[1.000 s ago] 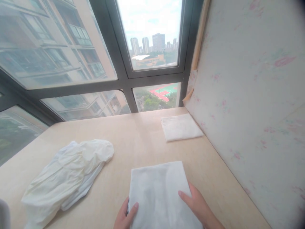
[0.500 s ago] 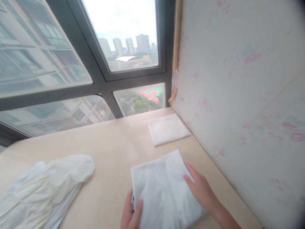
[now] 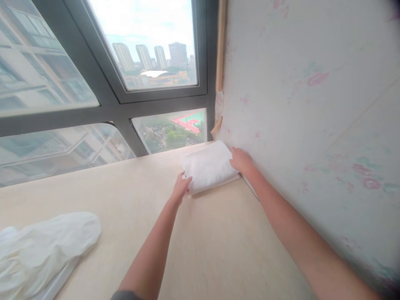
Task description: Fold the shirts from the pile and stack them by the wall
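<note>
A folded white cloth (image 3: 209, 166), perhaps a garment, lies at the far right corner of the pale wooden surface, over another folded white cloth that it almost fully covers. My left hand (image 3: 181, 185) pinches its left edge, thumb on top and fingers underneath. On the opposite side, my right hand (image 3: 240, 160) grips the right edge close to the wall. Both arms are stretched far forward. A small dark mark shows at the cloth's left edge by my left hand.
Crumpled white fabric (image 3: 46, 250) lies in a heap at the left. Behind the wooden surface (image 3: 125, 196) stands a grey-framed window (image 3: 162, 96). The flower-patterned wall (image 3: 296, 137) closes off the right side, with peeling paper (image 3: 216, 127) near the corner.
Both hands have carried the folded cloth forward, away from me, onto the folded cloth in the corner. The view has shifted slightly to the right.
</note>
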Demonstrator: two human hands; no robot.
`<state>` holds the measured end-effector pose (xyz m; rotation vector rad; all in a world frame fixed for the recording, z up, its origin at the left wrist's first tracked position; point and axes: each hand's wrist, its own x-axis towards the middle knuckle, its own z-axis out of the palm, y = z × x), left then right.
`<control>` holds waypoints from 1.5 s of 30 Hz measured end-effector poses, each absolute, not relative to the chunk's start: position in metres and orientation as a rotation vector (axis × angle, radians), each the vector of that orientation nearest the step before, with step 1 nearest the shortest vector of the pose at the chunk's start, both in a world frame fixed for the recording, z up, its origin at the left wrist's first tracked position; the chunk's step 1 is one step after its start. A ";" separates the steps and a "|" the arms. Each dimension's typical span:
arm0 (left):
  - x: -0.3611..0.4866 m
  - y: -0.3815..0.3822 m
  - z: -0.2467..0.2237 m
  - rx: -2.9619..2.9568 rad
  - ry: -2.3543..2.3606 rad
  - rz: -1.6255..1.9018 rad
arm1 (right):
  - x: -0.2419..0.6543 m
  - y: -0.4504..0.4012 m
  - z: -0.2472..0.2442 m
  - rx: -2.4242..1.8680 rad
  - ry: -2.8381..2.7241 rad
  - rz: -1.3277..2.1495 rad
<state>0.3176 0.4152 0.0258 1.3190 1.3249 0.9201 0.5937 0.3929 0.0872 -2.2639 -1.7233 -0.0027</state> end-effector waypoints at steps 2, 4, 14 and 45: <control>0.317 0.413 0.003 1.349 1.351 0.863 | 0.588 0.383 0.054 -2.272 -1.744 -0.017; 0.314 0.407 -0.014 1.397 1.362 0.864 | 0.582 0.364 0.018 -2.240 -1.767 -0.045; 0.319 0.399 -0.022 1.525 1.396 0.878 | 0.577 0.317 -0.065 -1.819 -1.483 -0.309; 0.402 0.381 0.002 2.680 1.196 0.580 | 0.562 0.315 -0.055 -2.008 -1.814 -0.251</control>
